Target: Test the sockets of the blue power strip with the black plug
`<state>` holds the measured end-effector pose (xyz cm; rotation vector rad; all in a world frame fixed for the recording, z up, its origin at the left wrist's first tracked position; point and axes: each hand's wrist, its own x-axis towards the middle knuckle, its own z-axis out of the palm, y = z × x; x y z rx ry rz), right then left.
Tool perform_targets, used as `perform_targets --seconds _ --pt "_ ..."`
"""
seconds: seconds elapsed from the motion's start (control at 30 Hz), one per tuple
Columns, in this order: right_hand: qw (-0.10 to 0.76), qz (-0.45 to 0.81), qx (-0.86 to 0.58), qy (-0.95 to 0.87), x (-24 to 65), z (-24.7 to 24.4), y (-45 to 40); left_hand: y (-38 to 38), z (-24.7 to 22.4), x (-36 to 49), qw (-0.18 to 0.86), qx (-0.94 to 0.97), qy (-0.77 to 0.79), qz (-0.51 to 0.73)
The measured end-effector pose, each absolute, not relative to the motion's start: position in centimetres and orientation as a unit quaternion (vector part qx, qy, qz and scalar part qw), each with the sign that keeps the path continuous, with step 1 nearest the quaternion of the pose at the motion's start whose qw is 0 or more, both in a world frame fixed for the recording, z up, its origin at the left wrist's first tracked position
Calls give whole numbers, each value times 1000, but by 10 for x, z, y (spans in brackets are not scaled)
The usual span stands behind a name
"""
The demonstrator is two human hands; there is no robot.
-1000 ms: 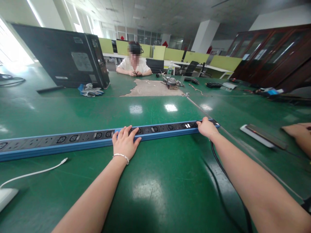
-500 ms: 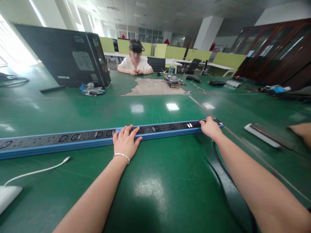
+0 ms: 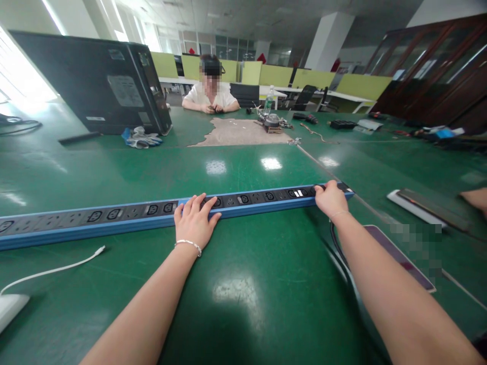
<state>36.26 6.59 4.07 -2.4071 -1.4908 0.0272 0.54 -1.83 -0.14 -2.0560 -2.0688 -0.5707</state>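
A long blue power strip (image 3: pixel 258 207) with a black face of sockets lies across the green table (image 3: pixel 243 167). Fingers spread, my left hand (image 3: pixel 197 218) rests flat over the middle of the strip, a beaded bracelet on its wrist. My right hand (image 3: pixel 332 198) is closed at the strip's right end around a black plug, mostly hidden by the fingers. From under that hand a black cable (image 3: pixel 337 243) runs down behind my right forearm.
A white cable (image 3: pixel 57 269) lies at left, below a black computer case (image 3: pixel 95 83) and gloves (image 3: pixel 140 137). A flat device (image 3: pixel 393 248) lies beside my right forearm, a white-edged slab (image 3: pixel 416 209) beyond. A person (image 3: pixel 211 94) sits opposite.
Both hands keep their places on the strip while the view shifts slightly. A flat, dark-screened device now shows beside my right forearm, where bare table was before.
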Motion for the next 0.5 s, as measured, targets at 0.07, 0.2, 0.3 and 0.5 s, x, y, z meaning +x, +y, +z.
perform_targets --seconds 0.07,0.2,0.3,0.5 --pt "161 9 -842 -515 362 39 66 -18 -1 5 85 -689 -694 -190" --pt "157 14 -838 -522 359 38 63 -18 -2 5 87 -687 -697 -186" --pt "170 8 -835 -524 359 55 59 -18 -3 5 89 -687 -698 -180" --pt "257 -58 -815 -515 397 120 69 -17 -3 5 89 -691 -691 -192"
